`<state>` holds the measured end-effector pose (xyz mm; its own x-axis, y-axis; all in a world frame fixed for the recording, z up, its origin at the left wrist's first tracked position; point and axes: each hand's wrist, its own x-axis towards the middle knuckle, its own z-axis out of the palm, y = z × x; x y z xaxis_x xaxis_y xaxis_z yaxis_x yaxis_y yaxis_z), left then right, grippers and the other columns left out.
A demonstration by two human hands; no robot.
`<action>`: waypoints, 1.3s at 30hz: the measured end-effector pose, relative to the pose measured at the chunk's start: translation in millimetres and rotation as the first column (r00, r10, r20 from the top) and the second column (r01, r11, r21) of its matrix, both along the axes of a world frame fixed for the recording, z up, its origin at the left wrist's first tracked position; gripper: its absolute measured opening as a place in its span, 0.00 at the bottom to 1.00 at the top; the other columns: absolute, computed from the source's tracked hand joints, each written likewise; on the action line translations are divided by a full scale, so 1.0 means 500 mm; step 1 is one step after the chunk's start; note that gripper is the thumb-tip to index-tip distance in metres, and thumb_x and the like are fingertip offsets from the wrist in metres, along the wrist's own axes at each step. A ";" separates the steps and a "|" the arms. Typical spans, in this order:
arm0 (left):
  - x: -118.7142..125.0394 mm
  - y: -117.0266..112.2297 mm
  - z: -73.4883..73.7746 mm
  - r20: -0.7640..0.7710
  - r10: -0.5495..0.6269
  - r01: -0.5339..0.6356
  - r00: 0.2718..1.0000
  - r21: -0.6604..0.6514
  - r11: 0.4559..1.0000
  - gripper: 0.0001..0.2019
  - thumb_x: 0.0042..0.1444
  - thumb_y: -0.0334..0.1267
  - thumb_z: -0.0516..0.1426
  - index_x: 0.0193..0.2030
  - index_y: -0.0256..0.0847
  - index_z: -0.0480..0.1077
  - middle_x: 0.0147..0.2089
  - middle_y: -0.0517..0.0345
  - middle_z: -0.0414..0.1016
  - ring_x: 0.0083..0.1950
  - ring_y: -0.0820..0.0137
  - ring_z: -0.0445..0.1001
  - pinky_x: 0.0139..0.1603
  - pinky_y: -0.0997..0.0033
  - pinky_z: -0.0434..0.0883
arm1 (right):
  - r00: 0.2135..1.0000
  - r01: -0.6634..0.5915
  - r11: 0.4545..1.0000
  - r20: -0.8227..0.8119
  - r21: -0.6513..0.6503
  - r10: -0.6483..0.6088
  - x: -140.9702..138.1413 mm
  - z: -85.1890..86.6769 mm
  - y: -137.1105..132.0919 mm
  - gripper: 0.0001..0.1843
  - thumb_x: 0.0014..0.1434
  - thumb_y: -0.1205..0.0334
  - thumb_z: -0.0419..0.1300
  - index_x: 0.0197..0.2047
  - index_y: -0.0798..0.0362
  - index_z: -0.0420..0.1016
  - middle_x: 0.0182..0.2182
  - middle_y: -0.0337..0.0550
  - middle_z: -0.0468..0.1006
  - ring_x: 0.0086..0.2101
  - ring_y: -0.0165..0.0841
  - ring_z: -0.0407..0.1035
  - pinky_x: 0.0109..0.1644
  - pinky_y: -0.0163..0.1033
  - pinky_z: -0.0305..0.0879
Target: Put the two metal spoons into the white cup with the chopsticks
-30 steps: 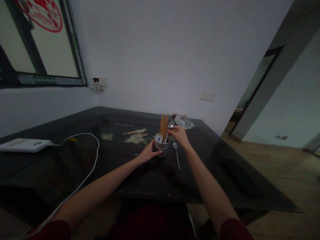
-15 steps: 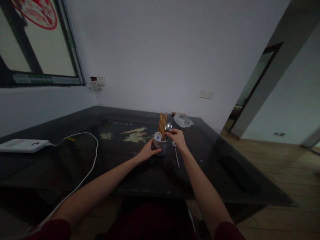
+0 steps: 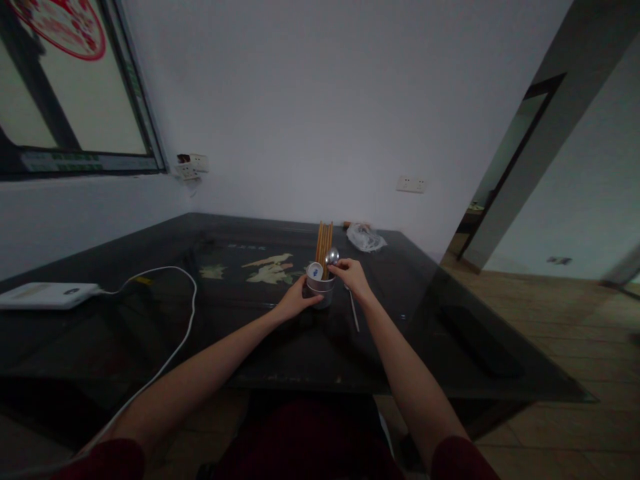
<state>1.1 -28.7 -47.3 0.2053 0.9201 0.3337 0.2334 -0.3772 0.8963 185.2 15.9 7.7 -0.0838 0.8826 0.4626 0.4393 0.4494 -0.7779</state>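
A grey metal utensil holder (image 3: 323,293) stands upright on the dark table, with several wooden chopsticks (image 3: 324,243) rising out of it. A white ceramic spoon with a blue mark (image 3: 315,271) also rests at its rim. My left hand (image 3: 295,300) wraps around the holder's left side, thumb across the front. Above the rim, my right hand (image 3: 351,275) pinches a metal spoon (image 3: 332,255), its shiny bowl upward; the lower part of its handle is hidden. Just right of the holder, a second spoon (image 3: 353,310) lies on the table, its bowl covered by my right hand.
A crumpled clear plastic bag (image 3: 366,238) lies at the table's back edge. On the left, a white power bank (image 3: 50,295) trails a white cable (image 3: 193,300) towards me. A dark flat object (image 3: 480,341) lies on the right of the table (image 3: 240,353).
My right hand has shifted slightly left with the metal spoon, bringing its bowl in front of the chopsticks. The left hand stays on the holder.
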 end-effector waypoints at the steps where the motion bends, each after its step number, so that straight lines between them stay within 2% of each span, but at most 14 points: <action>1: 0.000 0.000 -0.001 -0.002 -0.003 0.003 1.000 0.000 1.000 0.33 0.44 0.41 0.65 0.56 0.37 0.60 0.55 0.42 0.69 0.55 0.56 0.70 0.57 0.51 0.65 | 1.000 -0.005 1.000 0.003 -0.003 0.005 0.001 0.000 -0.001 0.14 0.44 0.50 0.62 0.20 0.53 0.73 0.20 0.37 0.71 0.25 0.31 0.64 0.32 0.34 0.59; 6: 0.000 0.002 -0.002 -0.024 0.001 -0.001 1.000 0.010 1.000 0.33 0.44 0.42 0.65 0.56 0.35 0.60 0.55 0.41 0.70 0.55 0.55 0.70 0.57 0.50 0.65 | 0.999 -0.039 0.999 -0.006 -0.017 0.039 0.005 0.005 -0.005 0.16 0.46 0.49 0.61 0.19 0.54 0.71 0.18 0.36 0.70 0.24 0.29 0.62 0.30 0.34 0.57; 13: -0.002 -0.001 0.003 -0.018 0.001 -0.001 1.000 0.001 1.000 0.33 0.44 0.41 0.65 0.57 0.36 0.61 0.55 0.43 0.70 0.56 0.56 0.69 0.58 0.51 0.65 | 1.000 -0.023 1.000 0.006 0.011 0.023 0.007 0.007 -0.006 0.16 0.47 0.49 0.60 0.20 0.53 0.70 0.17 0.35 0.68 0.23 0.29 0.61 0.28 0.33 0.55; 21: -0.002 -0.002 0.001 -0.024 0.007 -0.007 1.000 -0.004 1.000 0.35 0.44 0.43 0.65 0.58 0.35 0.59 0.59 0.39 0.66 0.59 0.53 0.66 0.60 0.49 0.62 | 0.994 0.010 1.000 -0.110 0.015 -0.009 0.010 -0.006 0.010 0.16 0.45 0.51 0.62 0.32 0.54 0.71 0.25 0.38 0.72 0.27 0.31 0.65 0.32 0.35 0.59; 31: -0.005 0.004 -0.007 -0.025 -0.009 0.008 1.000 -0.010 1.000 0.34 0.45 0.43 0.65 0.58 0.34 0.59 0.57 0.39 0.68 0.57 0.55 0.68 0.60 0.49 0.63 | 0.994 0.100 0.994 -0.048 0.038 -0.098 0.016 -0.008 0.008 0.16 0.52 0.51 0.59 0.39 0.53 0.71 0.28 0.41 0.75 0.30 0.33 0.69 0.37 0.37 0.63; 39: -0.004 -0.003 0.001 -0.041 -0.009 0.008 0.999 -0.020 1.000 0.36 0.46 0.43 0.65 0.60 0.34 0.57 0.58 0.39 0.67 0.59 0.55 0.67 0.60 0.51 0.63 | 0.983 0.175 0.984 0.049 0.038 -0.176 0.039 0.009 -0.004 0.17 0.56 0.50 0.56 0.41 0.54 0.72 0.30 0.41 0.76 0.32 0.32 0.70 0.39 0.35 0.64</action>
<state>-0.9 -30.1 -47.0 0.2263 0.9247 0.3062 0.2671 -0.3612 0.8934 204.5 14.1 12.1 0.0464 0.8700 0.4909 0.5531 0.3868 -0.7378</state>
